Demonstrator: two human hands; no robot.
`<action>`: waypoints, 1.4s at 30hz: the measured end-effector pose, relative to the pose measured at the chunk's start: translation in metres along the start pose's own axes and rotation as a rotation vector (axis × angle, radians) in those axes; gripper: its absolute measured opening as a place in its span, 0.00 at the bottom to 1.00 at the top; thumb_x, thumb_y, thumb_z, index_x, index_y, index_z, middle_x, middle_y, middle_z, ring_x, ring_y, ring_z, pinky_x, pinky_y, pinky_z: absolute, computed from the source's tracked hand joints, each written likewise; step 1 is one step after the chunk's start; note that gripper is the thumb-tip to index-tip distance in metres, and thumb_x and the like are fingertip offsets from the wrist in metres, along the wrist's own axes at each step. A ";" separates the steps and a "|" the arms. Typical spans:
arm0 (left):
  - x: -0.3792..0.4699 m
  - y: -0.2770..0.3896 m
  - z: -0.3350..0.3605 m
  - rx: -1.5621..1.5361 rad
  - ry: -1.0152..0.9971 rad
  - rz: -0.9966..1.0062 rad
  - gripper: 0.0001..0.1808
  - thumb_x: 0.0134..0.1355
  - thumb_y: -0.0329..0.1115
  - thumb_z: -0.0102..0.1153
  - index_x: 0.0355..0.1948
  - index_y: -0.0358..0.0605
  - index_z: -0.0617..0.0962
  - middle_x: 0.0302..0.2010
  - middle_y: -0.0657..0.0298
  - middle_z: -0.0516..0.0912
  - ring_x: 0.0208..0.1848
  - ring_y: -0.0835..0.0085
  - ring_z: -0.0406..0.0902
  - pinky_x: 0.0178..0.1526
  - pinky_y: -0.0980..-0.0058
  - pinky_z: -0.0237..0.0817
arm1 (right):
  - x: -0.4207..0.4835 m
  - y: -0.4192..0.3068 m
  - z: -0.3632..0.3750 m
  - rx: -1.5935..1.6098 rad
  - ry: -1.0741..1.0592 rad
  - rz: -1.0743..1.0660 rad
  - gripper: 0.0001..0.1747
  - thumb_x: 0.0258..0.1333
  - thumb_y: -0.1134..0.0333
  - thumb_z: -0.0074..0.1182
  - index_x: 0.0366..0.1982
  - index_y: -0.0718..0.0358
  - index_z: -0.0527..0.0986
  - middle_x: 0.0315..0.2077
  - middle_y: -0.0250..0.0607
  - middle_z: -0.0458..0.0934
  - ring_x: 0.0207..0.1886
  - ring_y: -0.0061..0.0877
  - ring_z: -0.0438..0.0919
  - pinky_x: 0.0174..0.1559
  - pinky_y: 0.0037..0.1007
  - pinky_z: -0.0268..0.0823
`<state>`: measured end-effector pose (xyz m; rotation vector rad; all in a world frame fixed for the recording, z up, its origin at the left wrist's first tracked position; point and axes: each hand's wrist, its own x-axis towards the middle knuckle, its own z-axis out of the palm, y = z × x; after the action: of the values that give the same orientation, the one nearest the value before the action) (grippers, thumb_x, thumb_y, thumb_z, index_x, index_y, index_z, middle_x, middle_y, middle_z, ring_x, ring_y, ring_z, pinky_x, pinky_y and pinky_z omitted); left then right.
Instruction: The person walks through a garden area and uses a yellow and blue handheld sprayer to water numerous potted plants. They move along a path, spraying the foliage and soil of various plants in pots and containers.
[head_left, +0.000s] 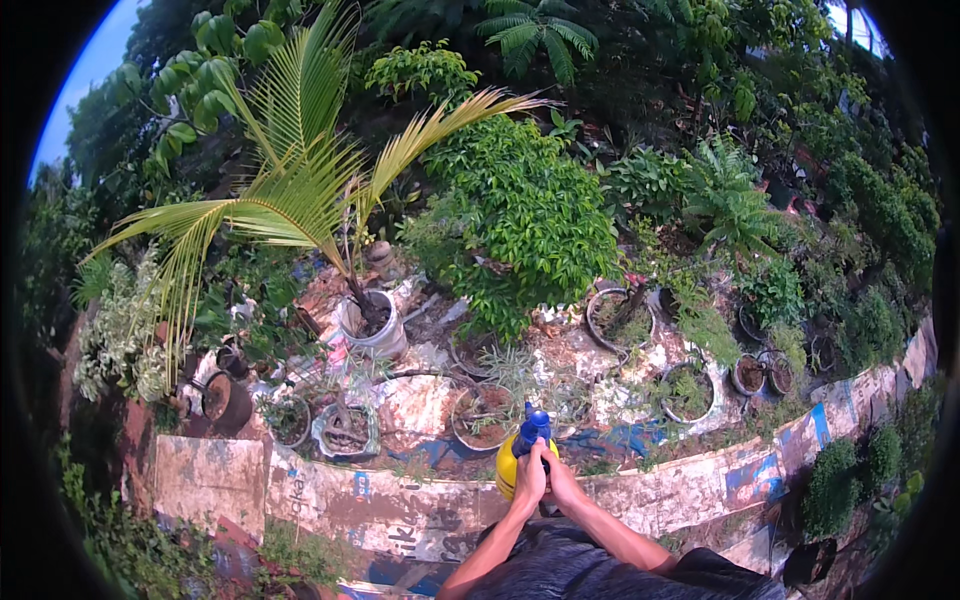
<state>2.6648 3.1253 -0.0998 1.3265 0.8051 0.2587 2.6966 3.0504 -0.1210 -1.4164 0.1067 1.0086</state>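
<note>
A yellow pump sprayer bottle (507, 466) with a blue spray head (534, 429) is held upright in front of my body. My left hand (531, 474) closes around the blue head and handle from the left side. My right hand (561, 480) is against the same handle from the right, its fingers partly hidden behind the bottle. Just beyond the sprayer, a round pot with soil (487, 435) holds a thin-leaved plant. A leafy green shrub (532, 225) grows farther ahead, and a young palm (300, 202) leans out of a white bucket (382, 334) on the left.
A low wall of printed sheets (450, 510) curves between me and the potted plants. A tilted brown pot (226, 401) lies left, beside a whitish planter (346, 431). Several round pots, one of them a soil-filled pot (748, 373), stand right. Small bushes (831, 480) grow near the right edge.
</note>
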 end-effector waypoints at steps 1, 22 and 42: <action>0.000 -0.001 0.000 -0.003 0.010 -0.001 0.29 0.64 0.55 0.40 0.26 0.35 0.74 0.21 0.62 0.72 0.27 0.74 0.67 0.31 0.68 0.59 | 0.000 -0.002 0.000 0.022 -0.007 0.042 0.36 0.58 0.38 0.39 0.41 0.67 0.75 0.28 0.37 0.77 0.30 0.22 0.75 0.32 0.29 0.67; -0.006 -0.009 0.027 -0.097 0.159 -0.075 0.31 0.64 0.56 0.39 0.25 0.35 0.76 0.22 0.59 0.75 0.28 0.72 0.71 0.32 0.68 0.60 | -0.003 -0.017 -0.025 -0.076 -0.125 0.074 0.37 0.57 0.36 0.39 0.36 0.68 0.75 0.24 0.36 0.73 0.27 0.24 0.73 0.29 0.33 0.69; -0.019 -0.001 0.018 -0.082 0.376 0.030 0.34 0.65 0.61 0.37 0.26 0.35 0.74 0.21 0.63 0.73 0.26 0.74 0.68 0.29 0.70 0.58 | -0.015 -0.040 -0.009 -0.233 -0.315 0.132 0.41 0.57 0.33 0.36 0.47 0.64 0.73 0.35 0.40 0.78 0.34 0.23 0.75 0.35 0.30 0.66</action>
<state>2.6631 3.1002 -0.0930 1.2297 1.0770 0.5707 2.7168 3.0416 -0.0835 -1.4542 -0.1552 1.3762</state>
